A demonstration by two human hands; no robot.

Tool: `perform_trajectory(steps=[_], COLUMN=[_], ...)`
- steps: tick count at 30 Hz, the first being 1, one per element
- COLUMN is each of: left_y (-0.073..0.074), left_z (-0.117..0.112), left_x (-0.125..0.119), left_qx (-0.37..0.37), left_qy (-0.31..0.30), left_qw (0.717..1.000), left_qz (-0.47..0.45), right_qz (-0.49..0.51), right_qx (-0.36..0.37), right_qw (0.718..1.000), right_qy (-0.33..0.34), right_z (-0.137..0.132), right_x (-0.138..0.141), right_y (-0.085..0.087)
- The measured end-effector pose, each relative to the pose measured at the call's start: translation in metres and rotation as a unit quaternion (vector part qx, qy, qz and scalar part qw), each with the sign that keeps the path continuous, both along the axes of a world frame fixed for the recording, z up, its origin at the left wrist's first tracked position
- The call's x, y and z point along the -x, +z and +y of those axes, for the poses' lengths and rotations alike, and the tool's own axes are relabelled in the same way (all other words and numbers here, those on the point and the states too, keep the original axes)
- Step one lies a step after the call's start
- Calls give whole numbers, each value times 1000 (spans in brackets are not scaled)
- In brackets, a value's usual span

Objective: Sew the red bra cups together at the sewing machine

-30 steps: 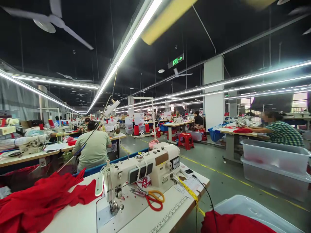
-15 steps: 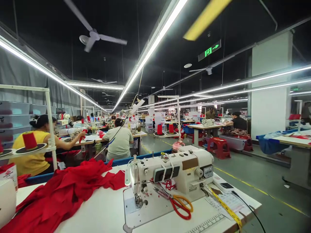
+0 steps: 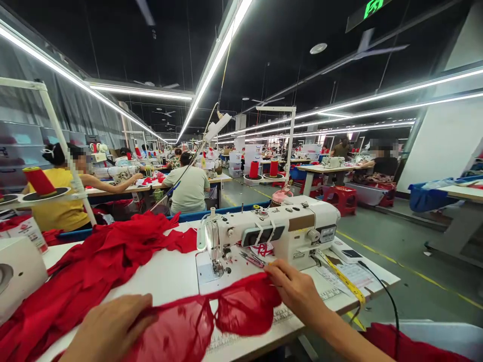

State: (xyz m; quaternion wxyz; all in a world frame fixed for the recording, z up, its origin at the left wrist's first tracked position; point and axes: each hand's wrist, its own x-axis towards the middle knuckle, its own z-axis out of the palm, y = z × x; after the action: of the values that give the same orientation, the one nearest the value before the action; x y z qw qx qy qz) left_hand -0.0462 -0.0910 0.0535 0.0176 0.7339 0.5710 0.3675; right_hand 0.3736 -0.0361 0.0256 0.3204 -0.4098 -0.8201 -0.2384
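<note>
I have my left hand (image 3: 109,324) and right hand (image 3: 296,291) each pinched on the sheer red fabric (image 3: 177,329), stretched between them near the tabletop's front edge, before the sewing machine (image 3: 281,216). Bare tabletop (image 3: 171,271) gives me room between machine and red pile (image 3: 101,266).

Upper right: green-lit exit sign (image 3: 373,8) and white-bladed ceiling fan (image 3: 364,49). Below these: red plastic stool (image 3: 340,197), left of a broad white pillar (image 3: 439,143). Left: person in a yellow top (image 3: 62,193), one arm extended. Centre: person in pale green (image 3: 186,185), back turned.
</note>
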Motion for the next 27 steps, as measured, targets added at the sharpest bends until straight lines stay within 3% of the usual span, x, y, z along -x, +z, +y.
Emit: perform_trajectory(steps=[2, 4, 5, 7, 9, 11, 13, 14, 17, 20, 23, 27], left_y=[-6, -21, -33, -58, -78, -87, -86, -84, -82, -94, -111, -123], left_z=[21, 31, 31, 25, 15, 10, 14, 20, 45, 62, 64, 58], left_x=[11, 20, 23, 25, 20, 5, -18, -32, -70, -86, -79, -68], left_qx=[-109, -214, -244, -253, -238, -205, -142, -110, -45, -41, -19, 29], left_qy=[1, 10, 4, -32, -73, -108, -163, -215, -273, -256, -216, -171], left_qw=[984, 931, 906, 891, 906, 933, 956, 956, 954, 960, 971, 981], left_qz=[141, 295, 347, 375, 342, 276, 200, 167, 115, 108, 98, 85], right_qz=[-10, -23, -37, -72, -91, -66, -22, -4, 5, -4, 11, 26], right_qx=[-17, -10, 1, 59, 149, 212, 228, 228, 248, 267, 280, 293], right_qw=[1000, 999, 998, 992, 979, 965, 956, 952, 930, 922, 926, 923], right_qy=[17, 41, 54, 81, 110, 140, 181, 205, 272, 279, 255, 247], right_z=[17, 22, 20, 9, -3, -10, -5, 1, 28, 51, 59, 58], right_x=[-5, -6, -6, -3, 2, 14, 35, 48, 86, 106, 104, 96], right_y=[2, -5, -12, -27, -38, -41, -37, -36, -39, -52, -62, -62])
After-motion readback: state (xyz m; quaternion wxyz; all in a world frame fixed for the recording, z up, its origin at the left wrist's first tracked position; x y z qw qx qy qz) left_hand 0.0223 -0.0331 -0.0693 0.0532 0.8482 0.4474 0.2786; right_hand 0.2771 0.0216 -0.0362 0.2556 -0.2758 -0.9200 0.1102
